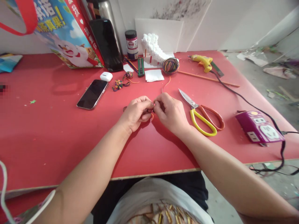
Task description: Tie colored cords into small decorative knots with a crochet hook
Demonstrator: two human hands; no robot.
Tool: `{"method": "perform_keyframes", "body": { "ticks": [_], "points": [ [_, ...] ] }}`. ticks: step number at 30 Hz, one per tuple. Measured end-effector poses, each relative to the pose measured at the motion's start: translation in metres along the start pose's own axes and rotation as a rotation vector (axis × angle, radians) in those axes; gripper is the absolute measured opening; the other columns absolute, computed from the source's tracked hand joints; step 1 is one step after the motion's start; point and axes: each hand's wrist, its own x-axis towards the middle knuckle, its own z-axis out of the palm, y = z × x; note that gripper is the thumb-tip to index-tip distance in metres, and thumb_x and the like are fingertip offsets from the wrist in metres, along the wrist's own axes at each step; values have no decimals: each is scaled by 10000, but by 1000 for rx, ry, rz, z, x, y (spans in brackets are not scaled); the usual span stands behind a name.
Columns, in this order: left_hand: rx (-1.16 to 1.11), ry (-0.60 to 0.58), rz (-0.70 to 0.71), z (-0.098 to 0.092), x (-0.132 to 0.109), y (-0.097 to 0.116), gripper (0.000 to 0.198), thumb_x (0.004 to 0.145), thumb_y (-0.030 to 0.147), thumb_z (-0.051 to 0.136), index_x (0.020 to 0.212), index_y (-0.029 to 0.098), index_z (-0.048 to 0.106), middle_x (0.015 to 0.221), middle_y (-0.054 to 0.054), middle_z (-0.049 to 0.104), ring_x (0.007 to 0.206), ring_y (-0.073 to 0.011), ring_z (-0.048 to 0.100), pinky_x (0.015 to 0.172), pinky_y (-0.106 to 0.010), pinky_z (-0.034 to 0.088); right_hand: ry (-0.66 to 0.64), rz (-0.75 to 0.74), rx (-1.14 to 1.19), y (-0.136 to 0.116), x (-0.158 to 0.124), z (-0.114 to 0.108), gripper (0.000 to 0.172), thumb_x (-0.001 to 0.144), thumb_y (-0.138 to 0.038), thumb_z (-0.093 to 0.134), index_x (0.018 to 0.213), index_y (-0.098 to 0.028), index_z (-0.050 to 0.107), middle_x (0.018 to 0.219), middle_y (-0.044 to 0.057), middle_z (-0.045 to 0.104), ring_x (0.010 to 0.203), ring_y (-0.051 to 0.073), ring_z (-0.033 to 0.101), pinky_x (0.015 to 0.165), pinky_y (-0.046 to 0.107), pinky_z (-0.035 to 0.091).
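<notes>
Together, the left hand (136,112) and right hand (170,113) curl inward, fingertips pinching a thin cord (152,117).

Cord piece (150,110) mostly hidden between pinching fingertips (156,105); blurred patch (2,88) at left edge.

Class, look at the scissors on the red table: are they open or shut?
Shut: the scissors lie flat with both blades together as one point.

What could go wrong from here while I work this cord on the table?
The scissors lie open close to your right hand, blades pointing its way; a sideways sweep might catch them. That hand and your left hand pinch the cord, which leads back to the coil; a hard tug could drag it.
</notes>
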Motion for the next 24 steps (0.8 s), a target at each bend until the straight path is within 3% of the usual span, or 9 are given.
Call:
{"method": "perform_keyframes", "body": {
  "ticks": [4, 7, 10, 12, 15, 18, 24],
  "points": [
    [14, 0, -3, -1, -1, -2, 242, 691, 30, 668, 591, 173, 502, 495, 53, 456, 320, -24, 331, 366, -168, 158, -18, 45, 53, 3, 3, 0, 81, 893, -223, 563, 814, -236, 557, 700, 22, 661, 597, 168, 530, 611, 306, 356],
    [11, -5, 1, -5, -1, 0, 173, 724, 16, 680, 664, 145, 583, 565, 19, 559, 367, -25, 397, 398, -151, 263, -84, 129, 228, 7, 7, -4, 66, 875, -202, 585, 812, -221, 596, 678, 0, 646, 595, 159, 549, 612, 299, 391],
    [-41, 1, 42, -10, 0, 4, 147, 730, -14, 696, 752, 122, 645, 588, 25, 568, 402, -30, 417, 421, -149, 311, -128, 224, 444, 9, 10, -11, 95, 918, -264, 604, 855, -205, 642, 669, -19, 620, 608, 148, 567, 609, 293, 423],
    [-80, -8, 79, -14, 1, 8, 171, 717, -35, 718, 793, 109, 668, 609, 32, 572, 410, -22, 397, 417, -146, 294, -169, 265, 567, 8, 11, -14, 131, 929, -319, 653, 955, -193, 670, 660, -43, 595, 579, 125, 538, 579, 278, 413],
    [-130, -26, 88, -17, 3, 11, 190, 709, -34, 759, 809, 104, 675, 618, 37, 565, 432, -23, 387, 408, -141, 258, -261, 297, 713, 7, 12, -15, 324, 877, -373, 774, 1107, -181, 651, 678, -60, 607, 545, 101, 501, 528, 260, 383],
    [-161, -12, 88, -18, 4, 12, 212, 701, -32, 784, 801, 112, 667, 615, 43, 553, 448, -28, 381, 406, -138, 232, -306, 307, 762, 7, 12, -14, 444, 802, -400, 868, 1104, -180, 628, 711, -48, 642, 556, 101, 524, 512, 257, 385],
    [-83, -15, 72, -18, 3, 12, 214, 736, -4, 790, 837, 130, 657, 672, 23, 588, 449, -26, 346, 412, -149, 222, -319, 291, 758, 12, 11, -11, 461, 784, -405, 897, 1074, -179, 619, 659, -58, 638, 589, 133, 604, 580, 277, 445]
  ]
}}
